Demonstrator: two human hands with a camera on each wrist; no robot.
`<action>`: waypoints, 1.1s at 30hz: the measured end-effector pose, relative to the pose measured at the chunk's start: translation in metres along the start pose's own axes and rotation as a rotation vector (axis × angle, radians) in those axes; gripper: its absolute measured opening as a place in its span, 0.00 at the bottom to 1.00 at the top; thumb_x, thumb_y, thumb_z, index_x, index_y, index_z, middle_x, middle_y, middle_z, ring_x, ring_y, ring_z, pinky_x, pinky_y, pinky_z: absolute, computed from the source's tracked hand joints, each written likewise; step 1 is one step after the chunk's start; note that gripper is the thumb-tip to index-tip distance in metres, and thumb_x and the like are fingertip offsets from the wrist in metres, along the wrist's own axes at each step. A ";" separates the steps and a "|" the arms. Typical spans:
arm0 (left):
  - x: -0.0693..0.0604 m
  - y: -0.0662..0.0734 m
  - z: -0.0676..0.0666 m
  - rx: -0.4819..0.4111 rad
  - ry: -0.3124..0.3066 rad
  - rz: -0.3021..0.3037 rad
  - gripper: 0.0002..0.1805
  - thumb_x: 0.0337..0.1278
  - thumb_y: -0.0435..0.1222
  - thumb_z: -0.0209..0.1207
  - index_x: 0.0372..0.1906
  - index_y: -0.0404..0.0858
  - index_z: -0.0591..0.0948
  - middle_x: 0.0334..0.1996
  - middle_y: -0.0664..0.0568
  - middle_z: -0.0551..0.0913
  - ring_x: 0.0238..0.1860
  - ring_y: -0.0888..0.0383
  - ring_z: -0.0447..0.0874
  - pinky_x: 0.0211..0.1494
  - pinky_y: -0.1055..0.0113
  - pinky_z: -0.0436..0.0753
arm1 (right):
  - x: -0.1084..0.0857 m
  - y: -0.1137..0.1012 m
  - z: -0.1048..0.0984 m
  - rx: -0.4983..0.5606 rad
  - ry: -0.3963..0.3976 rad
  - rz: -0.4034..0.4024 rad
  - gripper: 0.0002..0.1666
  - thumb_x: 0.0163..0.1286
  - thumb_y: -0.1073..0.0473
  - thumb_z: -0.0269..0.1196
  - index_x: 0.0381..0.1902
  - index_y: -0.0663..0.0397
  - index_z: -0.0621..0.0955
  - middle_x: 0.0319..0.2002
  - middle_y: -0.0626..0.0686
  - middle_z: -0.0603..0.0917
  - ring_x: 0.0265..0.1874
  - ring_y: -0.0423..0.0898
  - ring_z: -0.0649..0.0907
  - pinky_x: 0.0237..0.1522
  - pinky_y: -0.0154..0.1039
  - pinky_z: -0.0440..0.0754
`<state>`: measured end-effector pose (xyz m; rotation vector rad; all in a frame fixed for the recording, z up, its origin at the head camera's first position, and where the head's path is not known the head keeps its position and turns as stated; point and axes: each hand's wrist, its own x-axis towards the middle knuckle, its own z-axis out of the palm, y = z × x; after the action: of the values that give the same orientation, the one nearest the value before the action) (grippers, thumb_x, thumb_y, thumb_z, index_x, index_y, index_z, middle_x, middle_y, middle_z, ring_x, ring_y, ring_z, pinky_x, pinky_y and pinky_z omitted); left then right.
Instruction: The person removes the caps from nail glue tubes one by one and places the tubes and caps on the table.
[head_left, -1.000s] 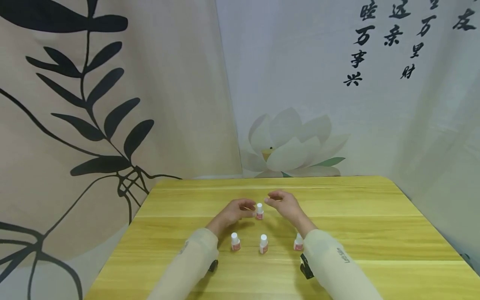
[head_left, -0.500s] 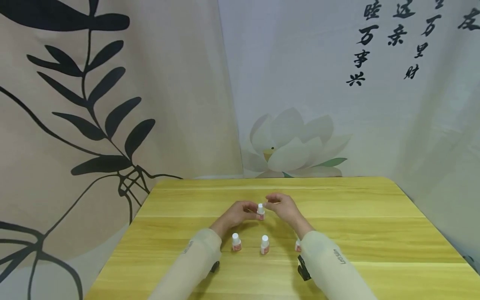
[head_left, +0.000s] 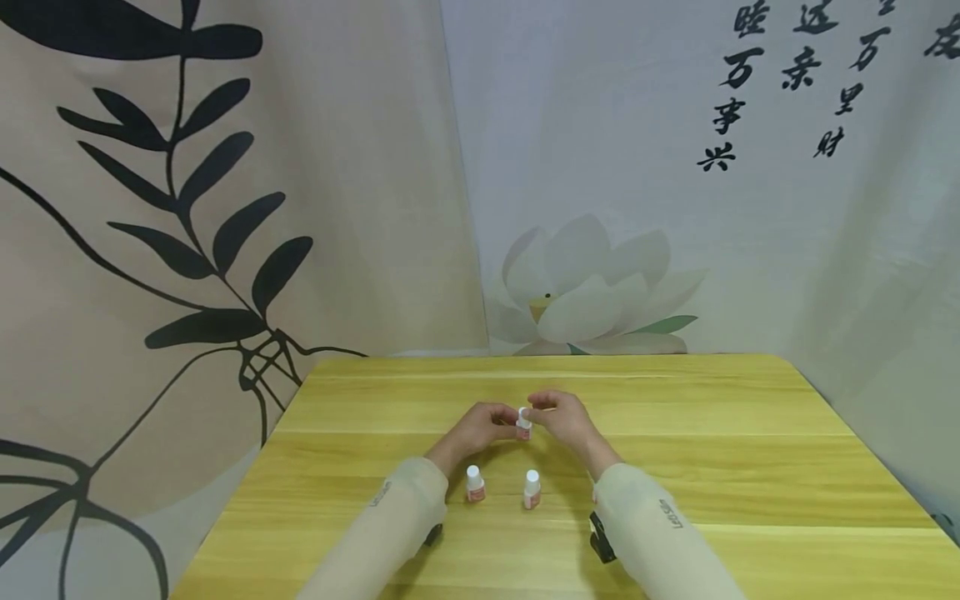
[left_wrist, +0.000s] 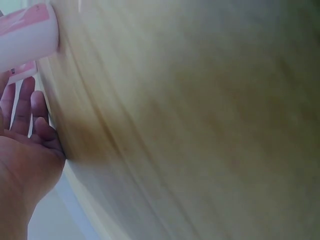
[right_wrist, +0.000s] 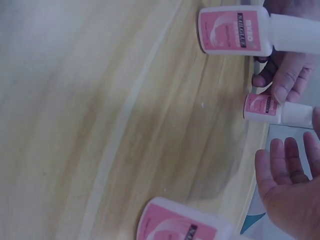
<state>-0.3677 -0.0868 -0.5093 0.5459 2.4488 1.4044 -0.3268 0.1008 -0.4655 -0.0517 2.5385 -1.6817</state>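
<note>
My left hand [head_left: 477,428] pinches a small white nail glue bottle [head_left: 523,432] with a pink label, its thumb on the body in the right wrist view. The bottle is upright; whether its base touches the table I cannot tell. My right hand [head_left: 564,419] is at the white cap [right_wrist: 297,115], thumb beside it and the other fingers [right_wrist: 280,165] fairly straight and spread. Closer to me stand two more nail glue bottles, a left one [head_left: 476,484] and a middle one [head_left: 532,490]. Another bottle [right_wrist: 182,222] shows low in the right wrist view; my right sleeve almost hides it in the head view.
The wooden table [head_left: 675,433] reaches back to a printed cloth [head_left: 375,167] with leaves, a lotus and black characters. Dark wrist devices sit under both cuffs, the right one [head_left: 602,537] plainer to see.
My right hand has moved left to the cap. The left hand has come to the bottle and taken hold of its body. My right sleeve now covers most of the right bottle.
</note>
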 end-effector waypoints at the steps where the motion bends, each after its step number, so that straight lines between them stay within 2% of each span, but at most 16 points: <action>1: 0.000 0.000 0.000 -0.002 0.002 0.001 0.12 0.55 0.46 0.71 0.41 0.45 0.86 0.38 0.59 0.86 0.43 0.59 0.81 0.56 0.56 0.77 | 0.000 0.000 0.000 0.001 0.000 0.001 0.21 0.69 0.55 0.66 0.56 0.59 0.81 0.54 0.58 0.81 0.55 0.56 0.78 0.57 0.57 0.76; 11: -0.002 0.002 0.000 0.008 -0.013 -0.004 0.11 0.57 0.46 0.69 0.41 0.46 0.86 0.39 0.60 0.87 0.48 0.59 0.80 0.60 0.52 0.75 | -0.002 0.001 0.004 0.011 -0.019 0.036 0.17 0.70 0.55 0.65 0.52 0.58 0.83 0.50 0.53 0.84 0.54 0.55 0.79 0.58 0.58 0.74; 23: -0.002 0.002 0.002 0.051 0.014 -0.002 0.11 0.55 0.48 0.70 0.41 0.50 0.89 0.39 0.63 0.88 0.50 0.59 0.82 0.61 0.54 0.75 | -0.002 0.006 0.008 -0.044 0.011 -0.005 0.10 0.67 0.55 0.68 0.44 0.53 0.85 0.44 0.49 0.85 0.49 0.52 0.80 0.53 0.54 0.76; 33: -0.003 0.002 0.002 0.031 0.019 -0.022 0.11 0.53 0.49 0.71 0.40 0.51 0.90 0.38 0.63 0.89 0.49 0.60 0.82 0.61 0.54 0.74 | -0.004 0.004 0.008 -0.098 0.023 -0.039 0.08 0.66 0.55 0.69 0.40 0.52 0.86 0.40 0.48 0.86 0.46 0.50 0.80 0.50 0.52 0.77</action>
<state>-0.3640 -0.0857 -0.5083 0.5135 2.4877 1.3718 -0.3222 0.0954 -0.4717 -0.0899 2.6523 -1.5794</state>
